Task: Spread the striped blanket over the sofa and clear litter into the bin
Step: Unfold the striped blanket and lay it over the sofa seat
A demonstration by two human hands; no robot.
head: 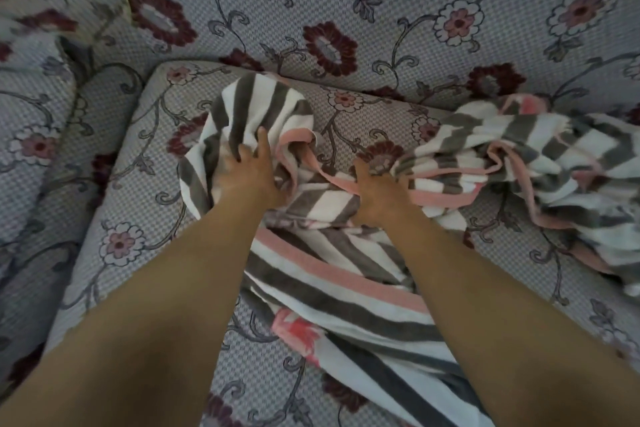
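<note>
The striped blanket (332, 291), grey and white with a pink border, lies crumpled across the seat of the floral sofa (138, 135). One bunch rises at the seat's middle-left, another trails off to the right. My left hand (246, 170) grips the left bunch, fingers dug into the fabric. To its right, my right hand (377, 191) clutches a fold by the pink edge. No litter and no bin are in view.
The sofa's backrest (346, 10) fills the top of the view. Its armrest (31, 135) runs down the left side. Bare seat cushion shows at the front left and between the blanket's two bunches.
</note>
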